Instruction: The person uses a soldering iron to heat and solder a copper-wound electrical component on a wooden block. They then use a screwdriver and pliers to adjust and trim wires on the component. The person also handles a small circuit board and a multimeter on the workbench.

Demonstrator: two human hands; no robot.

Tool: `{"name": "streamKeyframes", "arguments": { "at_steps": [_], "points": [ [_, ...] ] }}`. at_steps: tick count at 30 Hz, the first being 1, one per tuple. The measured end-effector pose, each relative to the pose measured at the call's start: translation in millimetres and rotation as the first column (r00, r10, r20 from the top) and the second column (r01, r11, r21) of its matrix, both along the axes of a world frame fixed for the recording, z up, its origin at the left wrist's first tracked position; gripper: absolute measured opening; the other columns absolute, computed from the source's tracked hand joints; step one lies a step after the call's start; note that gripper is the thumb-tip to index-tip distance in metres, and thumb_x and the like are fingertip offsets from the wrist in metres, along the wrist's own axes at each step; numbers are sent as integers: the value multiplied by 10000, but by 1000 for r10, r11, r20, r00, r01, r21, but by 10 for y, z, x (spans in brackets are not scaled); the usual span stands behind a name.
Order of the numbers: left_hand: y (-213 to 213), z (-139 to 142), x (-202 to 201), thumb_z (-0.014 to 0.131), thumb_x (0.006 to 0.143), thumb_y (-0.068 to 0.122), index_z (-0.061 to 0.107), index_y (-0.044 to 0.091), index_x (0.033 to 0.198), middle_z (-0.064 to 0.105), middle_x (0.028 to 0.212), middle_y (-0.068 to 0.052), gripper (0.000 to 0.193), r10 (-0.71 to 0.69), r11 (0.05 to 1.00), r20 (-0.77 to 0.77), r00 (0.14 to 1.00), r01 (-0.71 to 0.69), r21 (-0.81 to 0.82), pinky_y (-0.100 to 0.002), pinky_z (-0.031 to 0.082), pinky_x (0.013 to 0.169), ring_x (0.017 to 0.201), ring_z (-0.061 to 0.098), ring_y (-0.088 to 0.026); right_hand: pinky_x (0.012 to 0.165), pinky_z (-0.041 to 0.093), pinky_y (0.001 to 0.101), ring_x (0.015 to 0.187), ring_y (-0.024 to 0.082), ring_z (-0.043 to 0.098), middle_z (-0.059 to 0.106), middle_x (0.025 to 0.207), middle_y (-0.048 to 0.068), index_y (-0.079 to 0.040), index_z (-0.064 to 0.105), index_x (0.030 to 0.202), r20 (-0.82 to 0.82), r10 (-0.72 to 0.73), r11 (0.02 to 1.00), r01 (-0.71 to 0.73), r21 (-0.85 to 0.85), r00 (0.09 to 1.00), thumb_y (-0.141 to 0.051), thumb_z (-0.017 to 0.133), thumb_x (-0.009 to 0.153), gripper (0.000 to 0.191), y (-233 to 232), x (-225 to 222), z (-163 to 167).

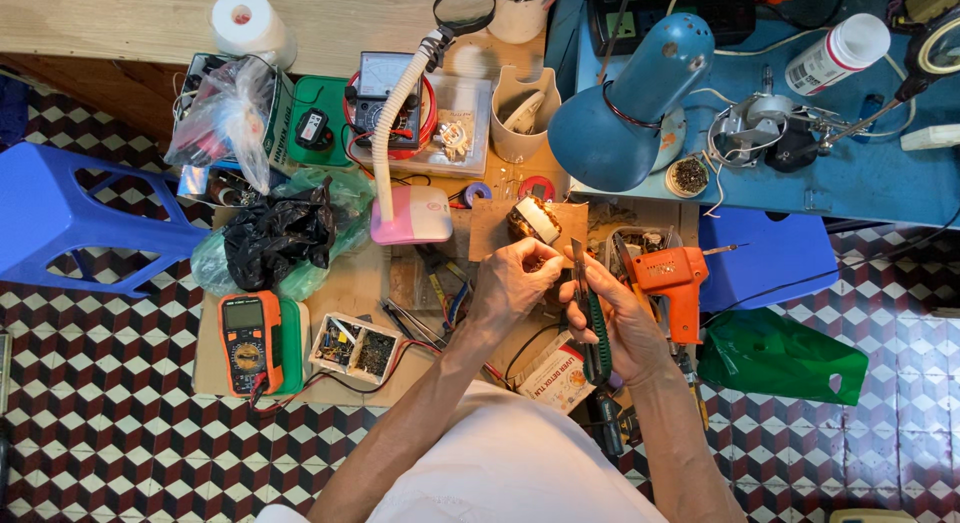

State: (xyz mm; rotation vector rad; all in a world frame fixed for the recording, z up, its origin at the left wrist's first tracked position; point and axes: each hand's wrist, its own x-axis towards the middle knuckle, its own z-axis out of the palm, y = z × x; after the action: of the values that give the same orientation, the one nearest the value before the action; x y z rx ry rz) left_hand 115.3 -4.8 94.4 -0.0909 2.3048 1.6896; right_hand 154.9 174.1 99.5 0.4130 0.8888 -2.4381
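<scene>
My left hand [510, 283] is closed around a small part held over the cardboard mat, just below a copper-wound transformer [533, 221]; what the fingers hold is hidden. My right hand [620, 318] grips a green-handled utility knife [592, 318], its blade pointing up toward my left fingertips. The two hands almost touch above the cluttered work mat.
An orange soldering gun [672, 278] lies right of my hands, a blue desk lamp [625, 103] above. An orange multimeter [250, 341], a small parts box [356, 348], black bag [275, 233], pink magnifier lamp base [412, 221], blue stools [60, 218] and green bag [780, 358] surround the mat.
</scene>
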Motion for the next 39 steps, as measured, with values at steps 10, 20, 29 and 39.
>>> {"name": "streamKeyframes", "arguments": {
  "at_steps": [10,20,29,39],
  "points": [
    [57,-277,-75,744,898,200,709,-9,1105,761,892,-81,296,-51,959,76,996,28,283,-245,601,690,768,720,-107,474,477,197,670,125,605,633,981,136,-20,405,1516,-4,-40,994,39,-105,999,-240,484,1086,490,105,-17,-116],
    [40,-301,-129,718,905,165,611,-23,1204,763,922,-95,369,-63,933,202,977,-14,360,-260,611,738,812,723,-114,469,482,197,688,127,598,621,990,137,-18,402,1534,-10,-44,994,43,-97,999,-236,516,1077,519,85,-44,-79],
    [22,-208,-110,693,929,183,608,-24,1169,770,977,-121,329,-73,918,173,982,-2,396,-271,632,778,870,745,-138,442,491,198,662,134,631,647,930,130,-32,337,1573,-29,28,993,-24,116,999,-191,578,1009,634,34,-21,-26],
    [14,-262,-80,696,926,185,620,-20,1161,780,981,-126,322,-73,951,157,985,22,307,-267,622,772,883,753,-149,446,507,215,661,139,634,659,931,134,-41,330,1581,-12,18,993,-17,114,1000,-169,593,1002,649,40,31,-147]
  ]
}}
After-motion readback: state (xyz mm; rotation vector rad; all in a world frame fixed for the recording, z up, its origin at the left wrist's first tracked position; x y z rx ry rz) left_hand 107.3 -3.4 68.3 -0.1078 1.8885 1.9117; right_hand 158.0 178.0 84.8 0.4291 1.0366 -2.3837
